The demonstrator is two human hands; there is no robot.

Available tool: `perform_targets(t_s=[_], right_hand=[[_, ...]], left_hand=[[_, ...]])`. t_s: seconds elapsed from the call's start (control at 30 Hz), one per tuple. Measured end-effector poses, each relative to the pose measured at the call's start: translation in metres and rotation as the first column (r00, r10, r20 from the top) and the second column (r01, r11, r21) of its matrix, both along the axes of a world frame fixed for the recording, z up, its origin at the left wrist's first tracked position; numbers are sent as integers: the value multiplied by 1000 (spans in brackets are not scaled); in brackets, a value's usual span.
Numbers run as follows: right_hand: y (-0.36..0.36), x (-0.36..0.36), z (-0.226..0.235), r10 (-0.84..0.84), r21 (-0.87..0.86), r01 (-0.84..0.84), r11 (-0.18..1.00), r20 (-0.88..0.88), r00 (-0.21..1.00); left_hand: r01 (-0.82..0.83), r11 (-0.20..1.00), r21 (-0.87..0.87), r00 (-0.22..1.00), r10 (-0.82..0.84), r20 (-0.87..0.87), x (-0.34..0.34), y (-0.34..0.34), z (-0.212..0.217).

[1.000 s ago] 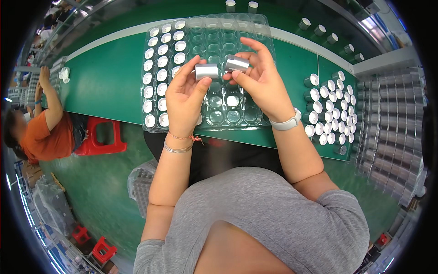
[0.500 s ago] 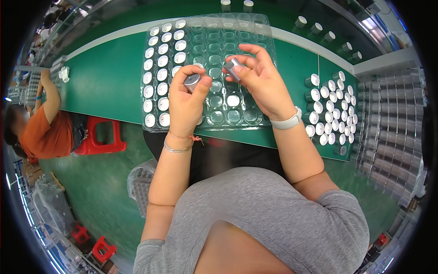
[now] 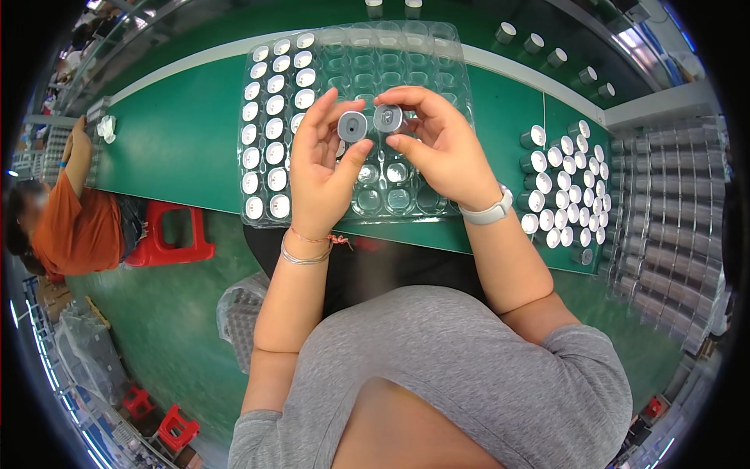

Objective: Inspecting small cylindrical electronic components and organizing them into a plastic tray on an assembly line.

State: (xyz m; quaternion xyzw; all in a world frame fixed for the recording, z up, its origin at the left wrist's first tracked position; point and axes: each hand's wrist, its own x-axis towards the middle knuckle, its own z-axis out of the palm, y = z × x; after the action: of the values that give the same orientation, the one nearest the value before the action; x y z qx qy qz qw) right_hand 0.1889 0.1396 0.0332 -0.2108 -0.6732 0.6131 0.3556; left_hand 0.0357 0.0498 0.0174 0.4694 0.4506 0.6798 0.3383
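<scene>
Above a clear plastic tray, both my hands are raised close together. My left hand pinches a small grey cylinder between thumb and fingers, its dark round end with a small central hole facing me. A second grey cylinder sits in the grip of my right hand; its end bears an oval mark. The two pieces are side by side with a narrow gap. White-topped cylinders fill the tray's left columns, while cups to the right show clear plastic.
Many loose white-topped cylinders stand on the green table at right, beside stacked clear trays. More cylinders stand beyond the pale rail. A person in orange sits at left near a red stool.
My hands have come closer together and turned both grey cylinders, so their round ends now face me. The right one came down and left; the left one rose and shifted right.
</scene>
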Motion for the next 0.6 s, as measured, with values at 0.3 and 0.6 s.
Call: perform_targets(t_s=[0.3,0.6], right_hand=[[-8,-3,5,52,-57,-57,997,-86,995],[-8,-3,3,62,-57,-65,996,-58,996]], left_hand=[[-99,995,-10,995,98,-16,-1,1,-2],[-109,994,-15,994,109,-18,-2,0,-4]])
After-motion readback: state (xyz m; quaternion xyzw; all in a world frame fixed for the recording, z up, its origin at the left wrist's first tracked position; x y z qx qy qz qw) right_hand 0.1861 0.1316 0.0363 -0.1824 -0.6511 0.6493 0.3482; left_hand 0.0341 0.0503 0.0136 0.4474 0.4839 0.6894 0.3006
